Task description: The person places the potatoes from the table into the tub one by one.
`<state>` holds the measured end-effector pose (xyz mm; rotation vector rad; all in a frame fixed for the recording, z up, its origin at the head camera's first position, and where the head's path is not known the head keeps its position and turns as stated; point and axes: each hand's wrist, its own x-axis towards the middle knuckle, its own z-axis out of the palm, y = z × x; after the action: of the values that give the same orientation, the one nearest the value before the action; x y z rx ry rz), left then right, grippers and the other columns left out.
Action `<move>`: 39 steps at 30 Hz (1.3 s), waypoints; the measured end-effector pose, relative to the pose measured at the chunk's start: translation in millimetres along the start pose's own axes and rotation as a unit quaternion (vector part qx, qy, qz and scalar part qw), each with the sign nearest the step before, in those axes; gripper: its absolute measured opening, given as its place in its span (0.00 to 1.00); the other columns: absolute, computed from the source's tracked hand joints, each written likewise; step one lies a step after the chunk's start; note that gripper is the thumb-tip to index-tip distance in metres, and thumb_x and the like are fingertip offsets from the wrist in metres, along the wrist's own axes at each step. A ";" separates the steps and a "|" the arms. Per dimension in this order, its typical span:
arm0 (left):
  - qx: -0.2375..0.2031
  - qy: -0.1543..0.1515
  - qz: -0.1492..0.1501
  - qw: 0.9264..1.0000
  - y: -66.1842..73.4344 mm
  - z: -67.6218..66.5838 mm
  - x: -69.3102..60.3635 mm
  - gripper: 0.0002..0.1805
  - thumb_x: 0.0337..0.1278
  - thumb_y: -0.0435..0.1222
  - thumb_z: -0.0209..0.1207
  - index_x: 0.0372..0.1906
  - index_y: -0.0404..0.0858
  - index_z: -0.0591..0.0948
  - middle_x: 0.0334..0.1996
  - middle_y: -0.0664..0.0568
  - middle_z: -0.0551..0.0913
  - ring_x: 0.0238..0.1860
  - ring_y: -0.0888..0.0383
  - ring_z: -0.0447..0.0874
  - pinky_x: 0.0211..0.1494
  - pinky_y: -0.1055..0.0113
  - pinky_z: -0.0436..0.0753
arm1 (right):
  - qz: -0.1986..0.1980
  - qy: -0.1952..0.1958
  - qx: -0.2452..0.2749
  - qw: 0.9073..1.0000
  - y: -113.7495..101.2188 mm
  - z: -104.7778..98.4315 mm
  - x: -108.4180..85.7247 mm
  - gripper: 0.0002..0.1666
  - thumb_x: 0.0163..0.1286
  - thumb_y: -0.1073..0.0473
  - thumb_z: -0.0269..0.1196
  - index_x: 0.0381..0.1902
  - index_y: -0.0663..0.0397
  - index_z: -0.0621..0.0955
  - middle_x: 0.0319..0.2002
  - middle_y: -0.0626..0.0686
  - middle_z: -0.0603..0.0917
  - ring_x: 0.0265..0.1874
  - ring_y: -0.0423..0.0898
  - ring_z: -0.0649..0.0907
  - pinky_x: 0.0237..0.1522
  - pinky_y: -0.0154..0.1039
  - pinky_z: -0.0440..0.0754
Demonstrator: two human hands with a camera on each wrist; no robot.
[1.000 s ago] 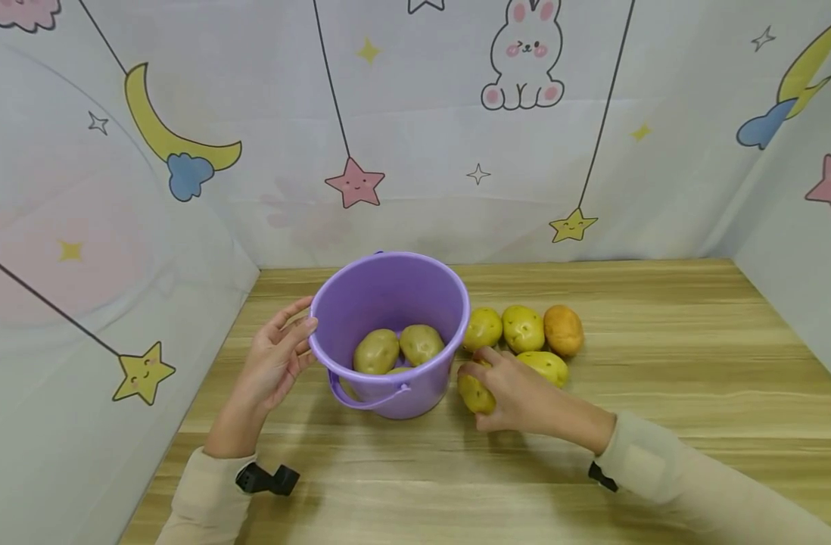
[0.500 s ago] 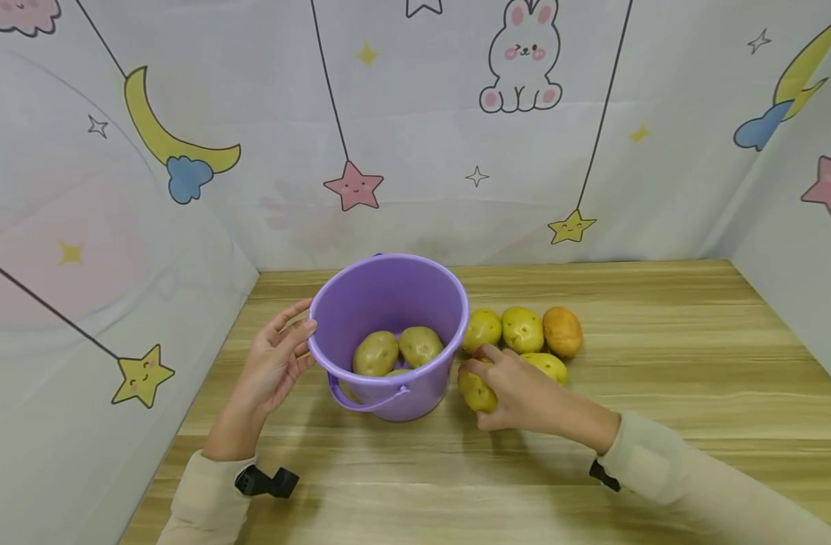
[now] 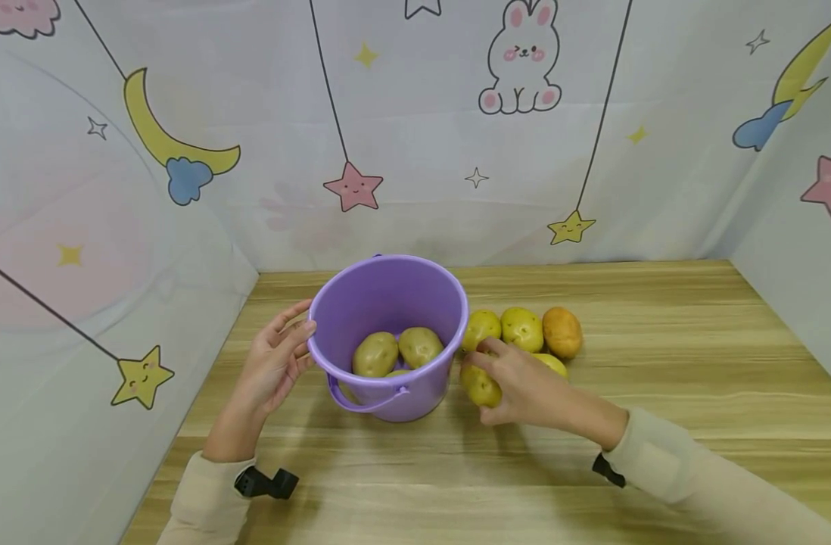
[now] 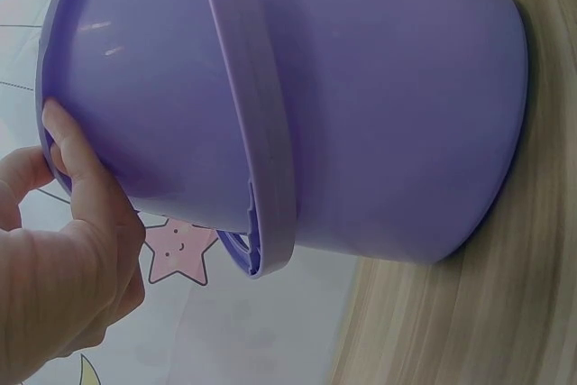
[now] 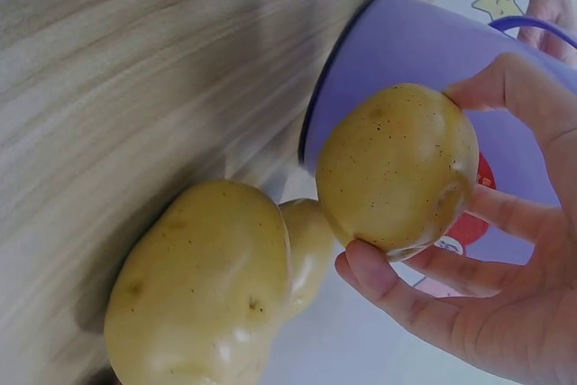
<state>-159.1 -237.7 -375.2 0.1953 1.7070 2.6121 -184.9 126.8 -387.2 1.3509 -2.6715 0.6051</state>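
Note:
A purple bucket [image 3: 424, 397] stands on the table, its carrying handle [image 3: 371, 406] hanging down in front. Inside lie pale potatoes [image 3: 375, 355], two in plain sight and part of a third. My left hand [image 3: 274, 359] grips the bucket's rim on the left, thumb and fingers on either side of it in the left wrist view. To the bucket's right, my right hand [image 3: 534, 387] pinches a yellow potato [image 5: 397, 169] between thumb and fingers. In the right wrist view that potato appears just off the table, in front of the bucket wall.
Beside the bucket, yellow potatoes [image 3: 522, 330] and a browner potato [image 3: 562, 333] form a back row. Another potato [image 3: 553, 364] lies partly behind my right hand. The wooden table [image 3: 695, 363] is enclosed by printed cloth walls [image 3: 422, 121] at the back and sides.
My right hand has shifted slightly right and up with the potato, its grip kept. My left hand and the bucket have stayed in place.

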 end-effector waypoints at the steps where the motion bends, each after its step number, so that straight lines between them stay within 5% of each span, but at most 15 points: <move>1: -0.001 -0.001 0.000 1.000 0.0 -0.1 0.0 0.20 0.74 0.27 0.50 0.66 0.35 0.67 0.45 0.45 0.80 0.37 0.58 0.86 0.40 0.70 0.88 | 0.001 0.001 -0.001 1.000 0.2 -1.1 -0.1 0.34 0.43 0.56 0.75 0.50 0.62 0.81 0.47 0.59 0.79 0.36 0.47 0.79 0.36 0.36 0.84; 39: 0.004 0.000 -0.005 1.000 -0.2 -0.3 -0.3 0.21 0.74 0.27 0.51 0.67 0.34 0.65 0.46 0.45 0.79 0.38 0.57 0.86 0.43 0.69 0.88 | 0.034 0.014 0.025 0.999 5.0 -41.1 7.5 0.31 0.40 0.58 0.74 0.46 0.54 0.81 0.45 0.58 0.79 0.32 0.46 0.79 0.31 0.34 0.81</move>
<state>-158.9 -237.9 -375.5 0.1857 1.7146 2.5992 -197.4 139.6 -349.2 1.2583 -2.7068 0.6966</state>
